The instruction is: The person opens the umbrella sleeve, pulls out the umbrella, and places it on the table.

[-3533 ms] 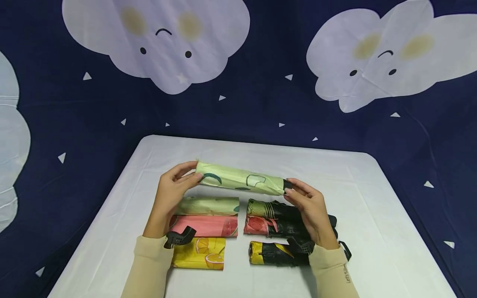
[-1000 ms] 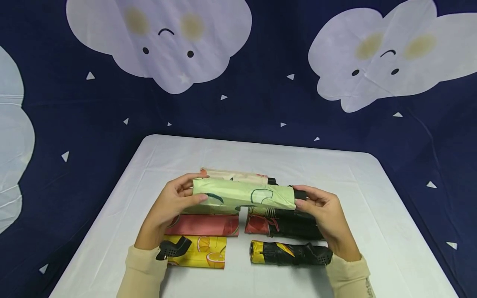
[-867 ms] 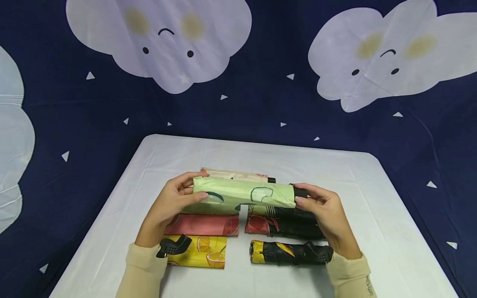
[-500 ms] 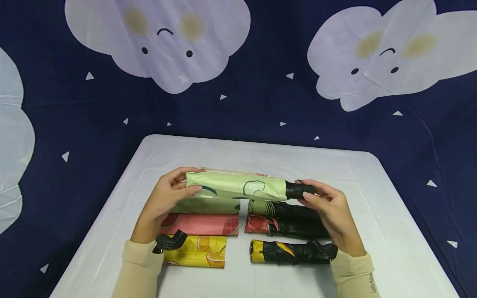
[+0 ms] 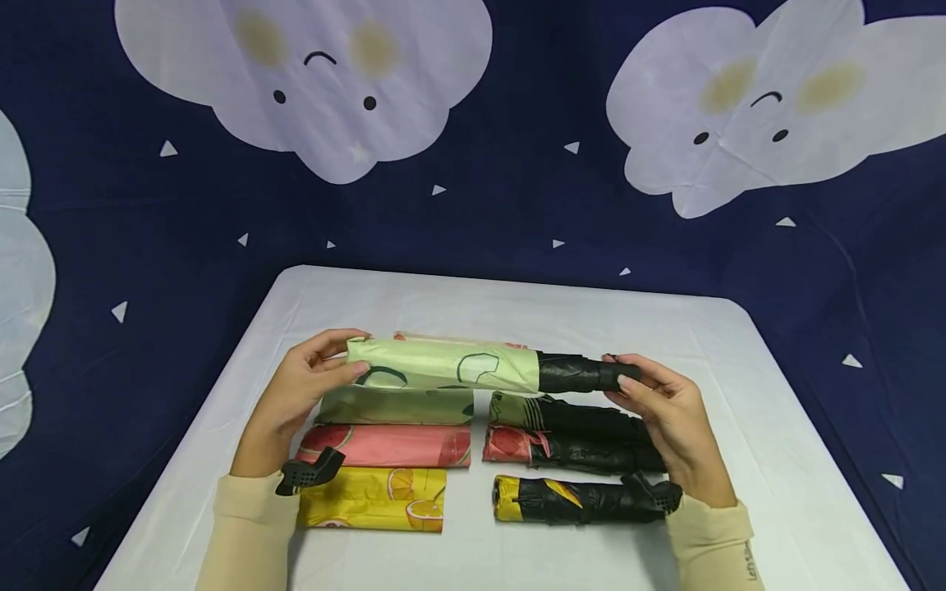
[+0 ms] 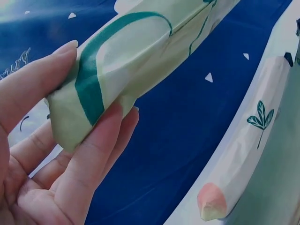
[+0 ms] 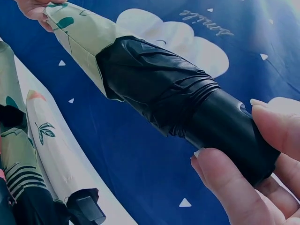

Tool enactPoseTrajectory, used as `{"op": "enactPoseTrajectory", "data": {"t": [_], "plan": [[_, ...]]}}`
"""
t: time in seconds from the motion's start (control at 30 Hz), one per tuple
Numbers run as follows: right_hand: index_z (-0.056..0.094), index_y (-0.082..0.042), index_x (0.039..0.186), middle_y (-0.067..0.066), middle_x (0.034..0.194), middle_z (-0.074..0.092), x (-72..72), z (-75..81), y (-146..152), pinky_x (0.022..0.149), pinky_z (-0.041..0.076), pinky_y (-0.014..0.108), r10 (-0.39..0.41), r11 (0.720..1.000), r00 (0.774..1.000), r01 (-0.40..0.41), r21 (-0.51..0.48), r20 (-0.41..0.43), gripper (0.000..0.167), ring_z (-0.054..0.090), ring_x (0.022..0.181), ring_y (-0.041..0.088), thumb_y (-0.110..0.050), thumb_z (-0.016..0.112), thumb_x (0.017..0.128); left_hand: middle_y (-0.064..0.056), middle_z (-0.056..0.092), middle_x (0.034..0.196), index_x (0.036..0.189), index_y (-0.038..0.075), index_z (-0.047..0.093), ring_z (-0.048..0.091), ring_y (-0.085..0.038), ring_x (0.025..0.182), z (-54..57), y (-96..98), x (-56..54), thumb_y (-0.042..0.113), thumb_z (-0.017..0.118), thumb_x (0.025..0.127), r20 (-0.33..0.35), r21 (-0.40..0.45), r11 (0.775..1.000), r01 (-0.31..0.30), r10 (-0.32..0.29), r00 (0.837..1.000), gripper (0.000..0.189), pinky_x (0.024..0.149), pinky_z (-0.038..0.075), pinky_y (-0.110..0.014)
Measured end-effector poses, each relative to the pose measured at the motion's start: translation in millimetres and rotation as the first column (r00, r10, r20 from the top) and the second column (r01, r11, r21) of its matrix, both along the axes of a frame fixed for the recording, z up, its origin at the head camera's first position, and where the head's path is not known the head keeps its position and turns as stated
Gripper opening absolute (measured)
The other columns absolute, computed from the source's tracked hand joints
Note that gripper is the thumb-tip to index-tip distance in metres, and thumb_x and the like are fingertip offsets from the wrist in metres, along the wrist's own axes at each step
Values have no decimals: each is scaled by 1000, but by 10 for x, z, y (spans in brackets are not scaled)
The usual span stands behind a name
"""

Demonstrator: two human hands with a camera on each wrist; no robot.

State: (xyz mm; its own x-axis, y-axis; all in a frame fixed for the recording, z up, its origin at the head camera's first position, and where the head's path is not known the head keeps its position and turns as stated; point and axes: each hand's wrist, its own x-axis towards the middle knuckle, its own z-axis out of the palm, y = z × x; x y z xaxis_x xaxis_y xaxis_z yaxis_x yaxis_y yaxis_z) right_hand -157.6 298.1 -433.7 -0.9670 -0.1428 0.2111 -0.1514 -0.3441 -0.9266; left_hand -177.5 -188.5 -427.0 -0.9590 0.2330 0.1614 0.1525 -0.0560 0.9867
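Note:
Above the table, my left hand (image 5: pixel 296 390) pinches the end of a pale green umbrella sleeve (image 5: pixel 436 365) with teal shapes. My right hand (image 5: pixel 680 410) grips the black handle (image 7: pixel 229 131) of the folding umbrella (image 5: pixel 565 373) at the other end. Its handle and a stretch of wrinkled black canopy stick out of the sleeve's mouth; the rest is hidden inside. In the left wrist view, thumb and fingers press the sleeve's end (image 6: pixel 75 117) from both sides. Thumb and fingertips hold the handle in the right wrist view.
Below lie flat green (image 5: pixel 406 407), pink (image 5: pixel 399 446) and yellow (image 5: pixel 377 497) sleeves on the left. Beside them are folded green-black (image 5: pixel 569 417), red-black (image 5: pixel 576 447) and yellow-black (image 5: pixel 565 501) umbrellas. A cream sleeved umbrella (image 6: pixel 248 136) lies behind. All rest on a white table (image 5: pixel 480 558).
The hands have drawn apart, the left moving left and the right moving right. The umbrella has slid partly out of the sleeve, so more black shows. Earlier, the pair also came lower.

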Motion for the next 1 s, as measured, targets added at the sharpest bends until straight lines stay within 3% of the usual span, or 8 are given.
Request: {"op": "enactPoseTrajectory", "data": {"t": [0.23, 0.73, 1.0], "plan": [[58, 16, 130, 21, 125, 69, -15, -27, 24, 89, 57, 42, -9, 999, 1000, 9, -44, 1, 33, 68, 116, 28, 19, 51, 98, -7, 69, 115, 127, -1, 65, 71, -15, 94, -9, 13, -53, -2, 74, 91, 2, -11, 1000, -22, 22, 1000, 37, 76, 57, -26], [60, 17, 127, 25, 123, 68, 1, -56, 74, 86, 56, 43, 8, 991, 1000, -11, -135, -29, 33, 68, 116, 31, 23, 49, 96, -6, 72, 107, 125, -3, 67, 71, -14, 88, -10, -1, -29, -2, 78, 88, 27, 0, 999, -43, 43, 999, 38, 71, 57, -26], [60, 17, 127, 27, 123, 68, 20, -74, 212, 87, 56, 43, -10, 979, 999, 3, -205, -33, 35, 67, 117, 32, 25, 42, 98, -4, 72, 117, 129, -5, 65, 72, -15, 101, -56, -182, -14, -11, 72, 89, -6, 71, 995, -75, 76, 997, 41, 79, 59, -24]]}}
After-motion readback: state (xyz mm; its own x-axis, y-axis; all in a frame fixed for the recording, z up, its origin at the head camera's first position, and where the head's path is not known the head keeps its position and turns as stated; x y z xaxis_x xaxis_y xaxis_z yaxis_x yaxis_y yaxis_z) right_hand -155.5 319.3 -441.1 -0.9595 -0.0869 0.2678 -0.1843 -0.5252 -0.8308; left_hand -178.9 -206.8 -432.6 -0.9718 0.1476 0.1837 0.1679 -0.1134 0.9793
